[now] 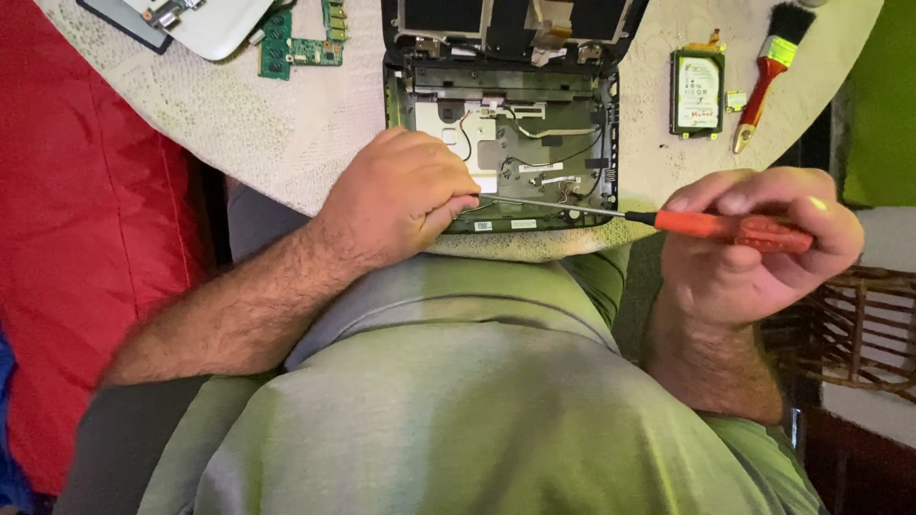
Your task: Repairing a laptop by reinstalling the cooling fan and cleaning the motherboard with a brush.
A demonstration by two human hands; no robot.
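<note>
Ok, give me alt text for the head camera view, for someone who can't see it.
A person's right hand holds a long red-handled screwdriver, its thin shaft reaching into an opened black laptop chassis, while the left hand rests on the chassis edge. A green circuit board, a silver hard drive and a red-handled paintbrush lie on the pale round table.

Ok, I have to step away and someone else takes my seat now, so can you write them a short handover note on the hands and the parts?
Left hand: rests closed on the near edge of the opened laptop base, by the screwdriver's tip.
Right hand: holds the orange-handled screwdriver, shaft lying nearly flat over the base.
Parts: hard drive and red-handled brush lie to the right on the table; a green circuit board lies to the left.
Done: cover off, insides bare, drive out.
Left: the inner plate and cables are still in the base.
</note>
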